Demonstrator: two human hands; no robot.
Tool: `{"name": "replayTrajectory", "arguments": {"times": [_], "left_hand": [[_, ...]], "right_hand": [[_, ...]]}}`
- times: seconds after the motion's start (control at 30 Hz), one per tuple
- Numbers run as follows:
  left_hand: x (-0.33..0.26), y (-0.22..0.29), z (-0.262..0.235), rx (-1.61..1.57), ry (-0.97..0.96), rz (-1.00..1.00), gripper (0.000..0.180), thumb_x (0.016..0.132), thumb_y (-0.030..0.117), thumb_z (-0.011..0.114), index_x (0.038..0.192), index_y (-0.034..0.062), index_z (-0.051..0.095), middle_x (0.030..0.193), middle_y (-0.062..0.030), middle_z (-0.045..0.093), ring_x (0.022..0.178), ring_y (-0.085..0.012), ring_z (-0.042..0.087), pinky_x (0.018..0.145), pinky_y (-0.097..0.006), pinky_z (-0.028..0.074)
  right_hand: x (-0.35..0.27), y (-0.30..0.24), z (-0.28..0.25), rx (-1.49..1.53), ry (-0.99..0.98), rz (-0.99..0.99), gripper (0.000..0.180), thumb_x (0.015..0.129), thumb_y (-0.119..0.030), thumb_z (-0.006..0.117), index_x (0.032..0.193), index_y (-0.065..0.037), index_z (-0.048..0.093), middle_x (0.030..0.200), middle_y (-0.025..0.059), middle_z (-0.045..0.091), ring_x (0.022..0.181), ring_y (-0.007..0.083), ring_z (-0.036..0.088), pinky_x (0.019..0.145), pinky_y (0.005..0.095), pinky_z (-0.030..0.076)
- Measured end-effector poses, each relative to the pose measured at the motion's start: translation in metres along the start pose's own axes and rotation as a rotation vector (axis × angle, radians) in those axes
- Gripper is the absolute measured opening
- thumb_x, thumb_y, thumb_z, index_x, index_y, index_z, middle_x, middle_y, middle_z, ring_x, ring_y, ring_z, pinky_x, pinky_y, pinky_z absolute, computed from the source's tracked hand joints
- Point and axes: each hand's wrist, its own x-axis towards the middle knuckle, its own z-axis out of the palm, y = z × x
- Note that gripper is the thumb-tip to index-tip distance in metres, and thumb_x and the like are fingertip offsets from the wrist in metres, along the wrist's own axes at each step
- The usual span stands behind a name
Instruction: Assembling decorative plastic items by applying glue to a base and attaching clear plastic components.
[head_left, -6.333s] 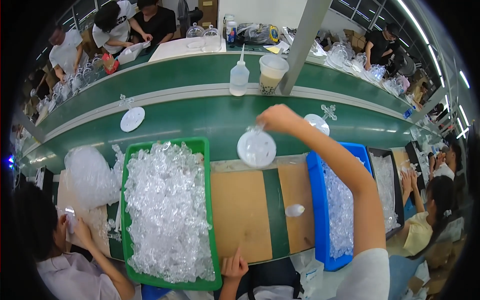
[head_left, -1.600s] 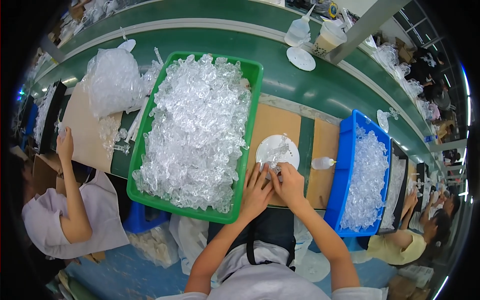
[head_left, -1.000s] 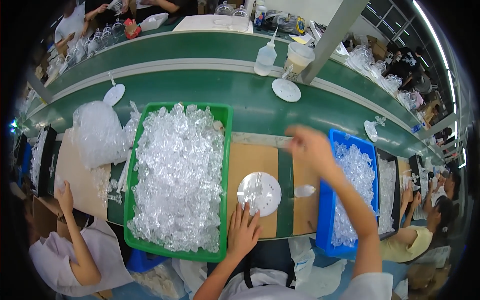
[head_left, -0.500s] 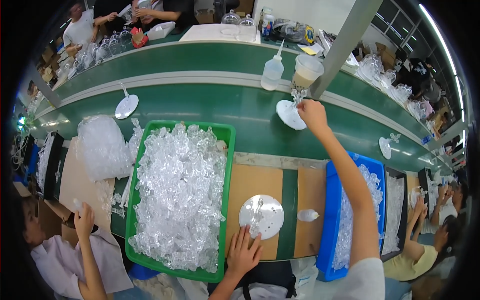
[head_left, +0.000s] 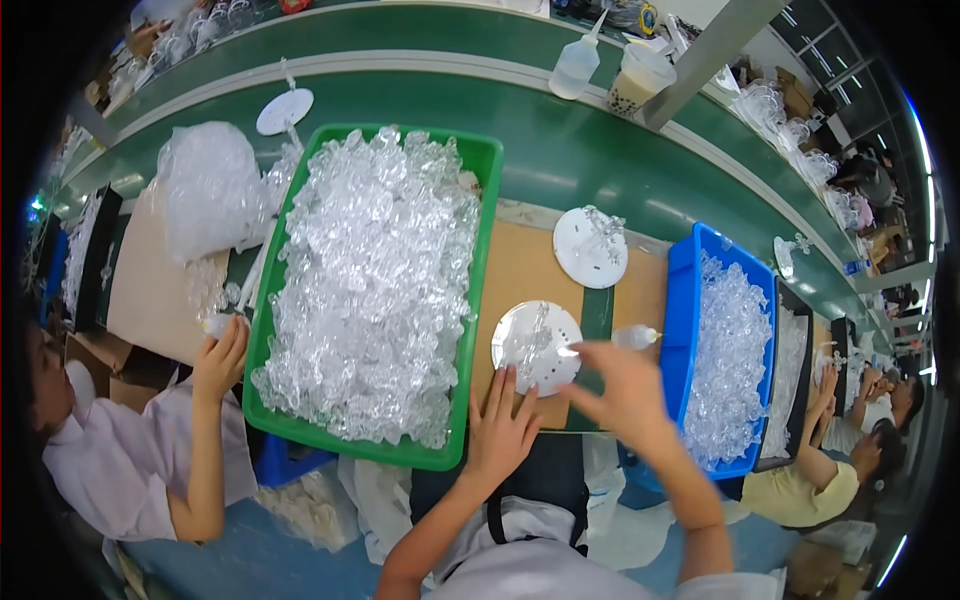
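Observation:
My left hand (head_left: pixel 500 430) lies spread, its fingertips at the near edge of a round white disc (head_left: pixel 562 378). A clear plastic piece (head_left: pixel 528 335) stands on this disc, seen from above, its shape hard to make out. To the right of the disc hovers my right hand (head_left: pixel 628 392), slightly blurred, thumb and forefinger apart with nothing visible between them. Just beyond sits a second white disc (head_left: pixel 580 262) bearing a clear branching piece (head_left: pixel 604 228). A small clear bottle (head_left: pixel 635 337) lies on its side right of the nearer disc.
A green tray (head_left: pixel 258 370) heaped with clear plastic pieces stands left, a blue bin (head_left: pixel 682 300) of similar pieces right. A dropper bottle (head_left: pixel 575 68) and a drink cup (head_left: pixel 640 80) stand on the far ledge. A co-worker's hand (head_left: pixel 220 362) is beside the green tray.
The view has shifted nearer to me. My right hand has let go of the second disc's clear piece and drawn back; that disc now sits closer. My left hand stays at the nearer disc.

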Motion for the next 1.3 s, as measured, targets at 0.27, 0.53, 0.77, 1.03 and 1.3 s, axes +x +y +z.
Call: {"name": "replayTrajectory", "arguments": {"times": [0.27,0.53,0.77,1.03,1.3], "left_hand": [[-0.009,-0.014,0.005,-0.189,0.054,0.027,0.039,0.087,0.026,0.056,0.123,0.0136,0.056,0.143,-0.0267,0.027,0.134,-0.0409,0.024,0.106,-0.057,0.019],[-0.014,-0.021,0.013,-0.28,0.102,0.046,0.036,0.083,0.018,0.06,0.119,0.0124,0.06,0.144,-0.0246,0.026,0.134,-0.0426,0.024,0.107,-0.051,0.022],[-0.013,-0.021,0.015,-0.288,0.123,0.039,0.034,0.081,0.016,0.062,0.115,0.011,0.062,0.145,-0.0241,0.026,0.133,-0.0426,0.025,0.107,-0.051,0.024],[-0.015,-0.018,0.02,-0.218,0.152,0.046,0.038,0.079,0.018,0.064,0.116,0.0101,0.061,0.144,-0.0247,0.026,0.132,-0.0418,0.027,0.107,-0.051,0.024],[-0.015,-0.018,0.019,-0.156,0.154,0.05,0.041,0.079,0.017,0.064,0.118,0.0088,0.059,0.143,-0.0254,0.027,0.132,-0.0412,0.028,0.107,-0.05,0.025]], "right_hand": [[-0.018,-0.012,0.091,0.239,0.106,0.207,0.031,0.075,-0.017,0.072,0.099,-0.001,0.06,0.089,0.0118,0.065,0.077,0.0222,0.066,0.065,0.0291,0.052],[-0.021,-0.013,0.102,0.455,0.18,0.285,0.028,0.075,-0.008,0.073,0.097,0.004,0.058,0.084,0.0112,0.062,0.071,0.0176,0.065,0.063,0.0266,0.051],[-0.02,-0.018,0.101,0.166,0.24,0.16,0.024,0.074,-0.01,0.071,0.094,0.0,0.061,0.082,0.0144,0.058,0.07,0.0272,0.062,0.06,0.034,0.049],[-0.02,-0.018,0.109,0.018,0.299,0.058,0.024,0.074,-0.011,0.072,0.092,0.001,0.06,0.079,0.0146,0.056,0.065,0.0311,0.059,0.057,0.0353,0.048],[-0.021,-0.018,0.112,0.027,0.311,0.047,0.025,0.072,-0.01,0.073,0.09,0.0,0.06,0.075,0.0149,0.057,0.065,0.0321,0.059,0.057,0.0354,0.047]]}}
